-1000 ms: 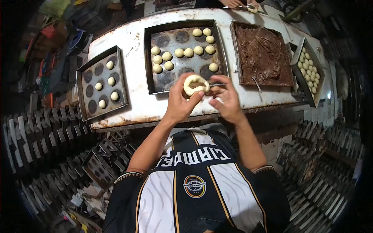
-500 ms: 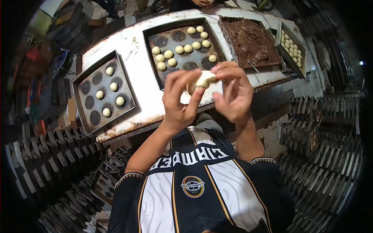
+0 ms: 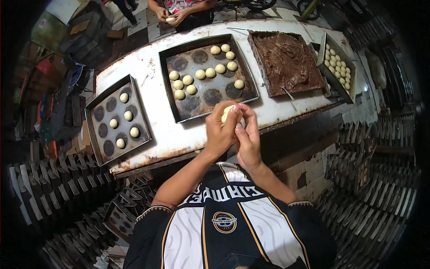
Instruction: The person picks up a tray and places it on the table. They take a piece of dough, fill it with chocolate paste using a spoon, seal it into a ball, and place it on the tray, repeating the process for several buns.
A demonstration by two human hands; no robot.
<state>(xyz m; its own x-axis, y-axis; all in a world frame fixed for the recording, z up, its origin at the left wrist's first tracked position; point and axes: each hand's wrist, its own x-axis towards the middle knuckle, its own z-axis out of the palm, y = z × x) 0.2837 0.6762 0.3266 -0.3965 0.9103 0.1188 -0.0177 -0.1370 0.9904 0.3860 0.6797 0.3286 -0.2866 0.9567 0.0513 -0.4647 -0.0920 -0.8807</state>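
My left hand (image 3: 220, 130) and my right hand (image 3: 247, 136) are pressed together around a piece of pale dough (image 3: 228, 114) near the table's front edge. Fingers of both hands wrap the dough and hide part of it. Just beyond them lies a large square tray (image 3: 179, 117) with several dough balls (image 3: 200, 74) on its dark round marks. To the right of that tray, a pan holds brown filling (image 3: 289, 62), with a metal utensil (image 3: 287, 93) at its near edge.
A smaller tray (image 3: 99, 117) with several dough balls is on the table's left. At the right, a tilted box (image 3: 352, 85) holds many more. Across the white table (image 3: 152, 107), another person's hands (image 3: 172, 17) hold a pale piece. Stacked metal trays (image 3: 380, 179) stand behind and beside me.
My hands have come together and closed around the dough, which was stretched between them. The view has shifted, showing more of the person across the table.
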